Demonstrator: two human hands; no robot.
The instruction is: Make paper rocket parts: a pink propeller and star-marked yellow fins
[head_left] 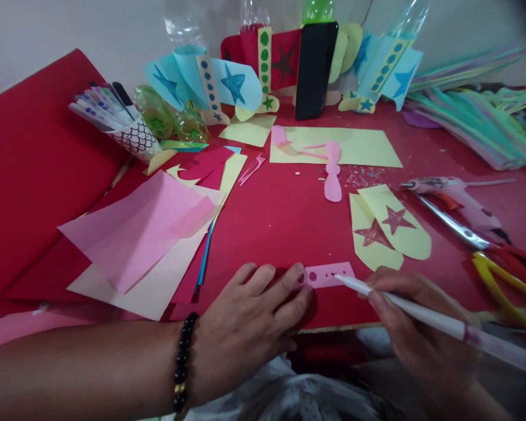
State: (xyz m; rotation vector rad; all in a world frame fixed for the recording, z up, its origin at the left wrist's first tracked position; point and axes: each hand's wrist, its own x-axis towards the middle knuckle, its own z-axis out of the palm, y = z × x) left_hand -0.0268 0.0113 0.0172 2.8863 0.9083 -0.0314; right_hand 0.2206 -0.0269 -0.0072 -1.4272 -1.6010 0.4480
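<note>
A narrow pink paper strip [333,275] lies flat near the table's front edge, with a few dark dots drawn along it. The fingertips of my left hand [249,316] press its left end onto the table, fingers spread and lying flat. In my right hand [421,327] is a white felt-tip pen [425,314], its tip on or just above a small dot right of the strip's middle. Just behind the strip are two yellow paper pieces [392,225] with dark red stars. A pink rounded paper cutout [332,175] rests farther back.
Scissors [486,260] and a glue gun [460,196] lie at right. Coloured paper sheets [135,234] pile up at left, beside a pen cup [134,137]. Paper-decorated bottles [184,64] and a black phone [316,70] stand at the back.
</note>
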